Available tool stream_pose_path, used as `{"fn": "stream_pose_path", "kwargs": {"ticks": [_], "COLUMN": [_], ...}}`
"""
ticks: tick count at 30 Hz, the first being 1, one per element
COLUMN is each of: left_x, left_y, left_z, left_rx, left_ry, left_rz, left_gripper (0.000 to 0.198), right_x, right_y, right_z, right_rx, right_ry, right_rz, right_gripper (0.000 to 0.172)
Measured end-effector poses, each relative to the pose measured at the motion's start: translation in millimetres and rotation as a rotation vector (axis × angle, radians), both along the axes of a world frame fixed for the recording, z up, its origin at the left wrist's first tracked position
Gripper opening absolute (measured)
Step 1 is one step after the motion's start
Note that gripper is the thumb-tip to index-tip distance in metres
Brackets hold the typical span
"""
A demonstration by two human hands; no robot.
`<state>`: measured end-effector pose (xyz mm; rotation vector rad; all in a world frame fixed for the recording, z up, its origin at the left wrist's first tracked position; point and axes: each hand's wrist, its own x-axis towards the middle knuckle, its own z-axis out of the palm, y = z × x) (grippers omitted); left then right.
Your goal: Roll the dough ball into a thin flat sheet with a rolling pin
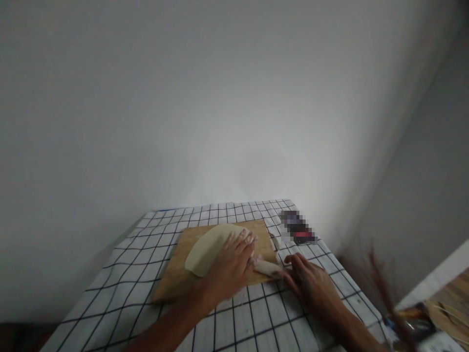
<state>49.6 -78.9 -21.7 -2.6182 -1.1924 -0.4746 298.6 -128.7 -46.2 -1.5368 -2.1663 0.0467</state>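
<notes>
A thin, pale sheet of dough (207, 248) lies flat on a wooden board (176, 274). My left hand (232, 259) rests over the dough's right part, fingers stretched out and dusted with flour. Just right of its fingertips, a pale rod-like piece (266, 268) lies across the board's right edge; whether it is a rolling pin or rolled dough is unclear. My right hand (306, 278) is at the outer end of this piece, fingers curled, thumb and fingertips near or touching it.
The board stands on a table with a white checked cloth (234, 318). A blurred-out dark and red item (298, 228) lies at the back right. Beside the right edge of the board is a small pale object (274, 241). Assorted items (414, 320) sit low at the right.
</notes>
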Motion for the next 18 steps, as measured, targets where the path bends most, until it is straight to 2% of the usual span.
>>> {"fn": "stream_pose_path", "kwargs": {"ticks": [5, 8, 11, 18], "left_x": [22, 30, 30, 30], "left_y": [85, 119, 126, 115], "left_z": [-8.0, -8.8, -8.9, -10.0], "left_rx": [-0.064, -0.086, -0.108, -0.169], "left_ry": [0.111, 0.161, 0.153, -0.070], "left_rz": [-0.008, -0.032, -0.030, -0.021], "left_gripper": [0.047, 0.044, 0.044, 0.040], "right_x": [-1, -2, -3, 2], "right_y": [43, 54, 50, 41], "right_z": [12.7, 17.0, 11.5, -0.7], "right_rx": [0.047, 0.037, 0.010, -0.015], "right_ry": [-0.101, -0.092, -0.075, -0.080], "right_rz": [-0.151, -0.169, -0.155, -0.163], "right_gripper": [0.033, 0.033, 0.035, 0.043]}}
